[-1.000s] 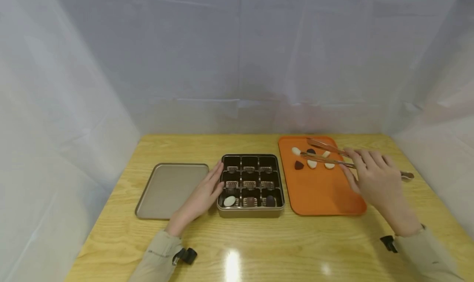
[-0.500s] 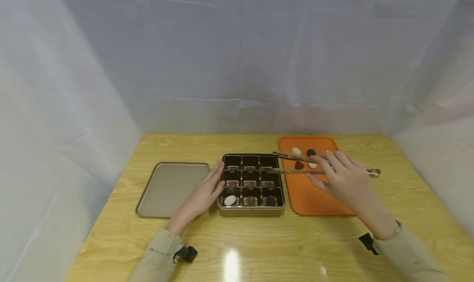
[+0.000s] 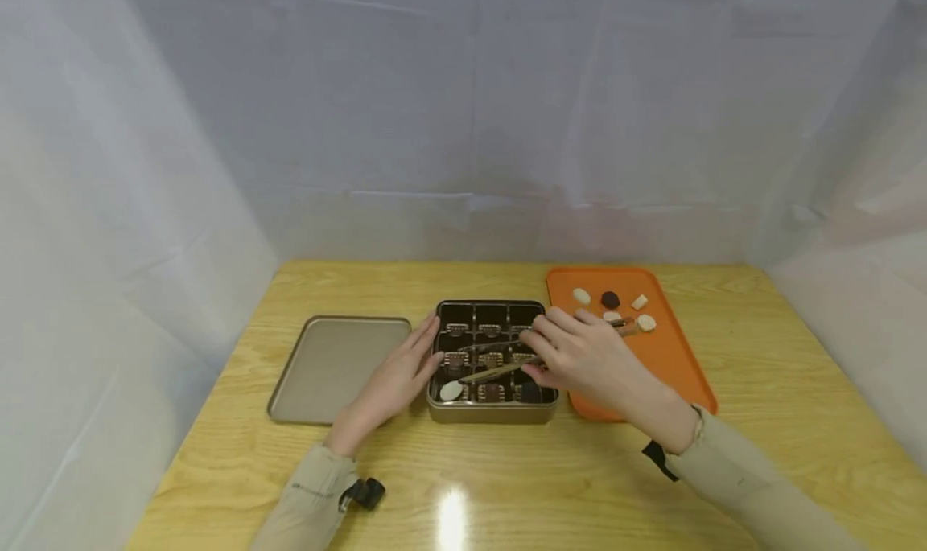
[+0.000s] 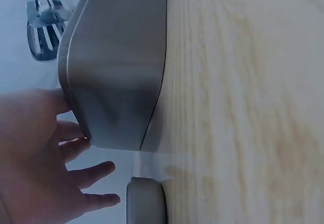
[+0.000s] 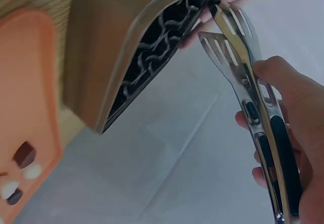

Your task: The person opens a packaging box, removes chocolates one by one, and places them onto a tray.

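Silver metal slotted tongs over a square bronze metal box with black nine-compartment insert

Right hand: fingers curled round the tongs' arms, tong tips parted, no piece visible between them. Tongs probably light, stiff, springy, slightly slippery; hold mid-arm. Small white and dark chocolate-like pieces likely brittle; pinch gently by the sides. Left hand: fingers fairly straight, against the box's left side. Versus one second ago: tongs have shifted from above the flat orange rectangular tray to above the box; left hand unmoved.
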`<state>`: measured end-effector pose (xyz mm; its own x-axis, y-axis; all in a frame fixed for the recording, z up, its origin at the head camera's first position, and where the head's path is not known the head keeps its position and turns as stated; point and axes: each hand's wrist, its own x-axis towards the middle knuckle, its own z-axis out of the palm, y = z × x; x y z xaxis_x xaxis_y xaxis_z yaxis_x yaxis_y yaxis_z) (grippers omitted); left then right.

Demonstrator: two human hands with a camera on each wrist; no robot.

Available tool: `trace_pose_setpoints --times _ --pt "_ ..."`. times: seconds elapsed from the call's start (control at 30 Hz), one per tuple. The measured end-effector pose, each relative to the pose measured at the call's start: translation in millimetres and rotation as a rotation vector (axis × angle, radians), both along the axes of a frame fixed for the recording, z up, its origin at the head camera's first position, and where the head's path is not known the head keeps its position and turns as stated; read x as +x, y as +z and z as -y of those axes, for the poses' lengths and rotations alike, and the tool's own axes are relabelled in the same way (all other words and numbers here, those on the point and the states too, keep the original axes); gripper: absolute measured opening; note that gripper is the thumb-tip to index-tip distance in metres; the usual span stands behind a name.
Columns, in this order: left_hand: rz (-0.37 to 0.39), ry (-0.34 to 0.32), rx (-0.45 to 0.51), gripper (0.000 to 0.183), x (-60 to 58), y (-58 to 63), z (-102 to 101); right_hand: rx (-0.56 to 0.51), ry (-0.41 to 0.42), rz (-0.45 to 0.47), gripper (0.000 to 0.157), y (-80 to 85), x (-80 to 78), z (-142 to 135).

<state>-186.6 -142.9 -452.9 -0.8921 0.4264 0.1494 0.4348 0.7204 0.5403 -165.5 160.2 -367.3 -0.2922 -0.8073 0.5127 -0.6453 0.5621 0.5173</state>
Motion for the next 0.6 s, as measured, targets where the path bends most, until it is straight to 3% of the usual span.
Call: trace_pose_setpoints --times 0.3,0.47,0.6 --pt "-0.032 -0.017 -0.072 0.057 2.3 11.6 4 0.234 0.009 0.054 0.034 12.9 -7.8 44" --pt "-0.034 -0.016 -0.096 0.057 2.2 11.6 4 0.389 0.000 0.051 0.016 26.4 -10.6 65" --pt "-0.032 -0.020 -0.090 0.057 1.8 9.8 5 0.468 -0.027 0.050 0.015 34.7 -11.1 80"
